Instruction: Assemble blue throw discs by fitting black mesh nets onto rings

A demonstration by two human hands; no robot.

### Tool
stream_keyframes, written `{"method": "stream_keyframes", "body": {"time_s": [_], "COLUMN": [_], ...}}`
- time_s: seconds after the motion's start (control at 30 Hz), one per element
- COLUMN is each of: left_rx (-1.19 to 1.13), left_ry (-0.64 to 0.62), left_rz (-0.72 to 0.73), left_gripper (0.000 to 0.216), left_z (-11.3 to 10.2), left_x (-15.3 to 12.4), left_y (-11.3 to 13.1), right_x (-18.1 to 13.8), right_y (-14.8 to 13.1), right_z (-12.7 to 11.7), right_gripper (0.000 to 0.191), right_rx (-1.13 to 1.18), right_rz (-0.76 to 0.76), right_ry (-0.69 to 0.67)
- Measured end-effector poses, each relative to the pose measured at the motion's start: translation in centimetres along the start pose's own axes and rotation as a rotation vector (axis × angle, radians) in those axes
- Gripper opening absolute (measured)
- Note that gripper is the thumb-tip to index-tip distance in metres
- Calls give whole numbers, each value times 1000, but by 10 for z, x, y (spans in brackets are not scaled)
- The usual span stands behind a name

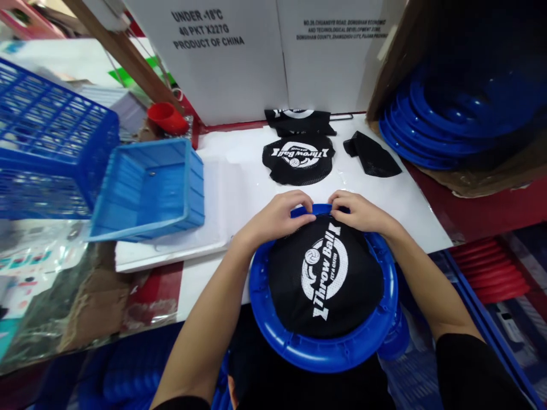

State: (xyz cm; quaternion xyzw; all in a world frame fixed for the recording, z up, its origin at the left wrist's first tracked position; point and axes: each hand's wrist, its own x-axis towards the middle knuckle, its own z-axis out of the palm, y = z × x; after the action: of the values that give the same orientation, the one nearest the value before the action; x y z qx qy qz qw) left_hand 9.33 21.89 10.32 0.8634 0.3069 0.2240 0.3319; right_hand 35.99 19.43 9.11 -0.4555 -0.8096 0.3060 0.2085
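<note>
A round blue plastic ring point(325, 361) rests partly over the table's near edge and leans toward me. Black mesh fabric point(286, 285) with a white "Throw Ball" print covers its middle. At the ring's far rim, my left hand point(287, 213) is closed in a pinch, thumb on the fabric's edge and fingers over the rim. Just to its right, my right hand point(356, 213) pinches the same edge, fingers curled. Beyond the hands lie a printed black mesh piece point(298, 160), another one point(299, 122) against the carton, and a folded black mesh piece point(372, 155).
A light-blue bin point(149, 191) stands on a white foam lid point(217, 199) at left, beside a blue basket point(51, 136) and a red cup point(167, 118). White cartons point(239, 68) line the back. Stacked blue rings point(427, 122) fill a cardboard box at right; red rings point(491, 270) sit below.
</note>
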Motion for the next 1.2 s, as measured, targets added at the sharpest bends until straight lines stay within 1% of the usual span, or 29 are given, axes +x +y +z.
{"method": "stream_keyframes", "body": {"time_s": [0.07,0.13,0.17,0.23,0.3,0.4,0.47,0.57,0.67,0.73,0.8,0.9,1.03,1.1,1.2], "left_rx": [129,249,292,354,422,562,642,682,625,527,415,327,245,152,19], "left_ry": [-35,-98,-131,-191,-219,-221,-228,-257,-265,-279,-279,-237,-269,-256,-193], "left_rz": [29,36,36,32,20,15,19,9,-19,-37,-55,-104,-173,-179,-185], "left_gripper": [14,15,15,19,29,46,48,47,38,27,20,16,16,15,13], "left_z": [-6,-7,-6,-2,1,4,5,5,2,-3,-9,-19,-24,-25,-26], "left_x": [-8,-12,-13,-13,-12,-12,-13,-14,-16,-19,-22,-24,-20,-18,-16], "left_y": [3,5,6,10,15,24,30,34,32,28,25,21,17,14,8], "right_x": [-6,-8,-7,-2,6,17,20,17,12,10,11,13,17,19,21], "right_y": [-1,-6,-9,-17,-23,-24,-20,-15,-14,-14,-14,-11,-4,0,3], "right_z": [-10,-19,-22,-24,-21,-11,-5,-2,-5,-7,-9,-9,-8,-8,-10], "right_gripper": [15,9,10,19,26,26,22,18,17,13,11,12,13,15,18], "right_rx": [-80,-127,-136,-138,-145,-165,-156,-125,-81,-35,21,90,166,207,257], "right_rz": [45,25,-20,-153,-249,-267,-262,-263,-248,-229,-206,-169,-112,-94,-61], "right_ry": [-23,-20,-15,-50,-150,-276,-306,-295,-262,-242,-219,-171,-118,-120,-141]}}
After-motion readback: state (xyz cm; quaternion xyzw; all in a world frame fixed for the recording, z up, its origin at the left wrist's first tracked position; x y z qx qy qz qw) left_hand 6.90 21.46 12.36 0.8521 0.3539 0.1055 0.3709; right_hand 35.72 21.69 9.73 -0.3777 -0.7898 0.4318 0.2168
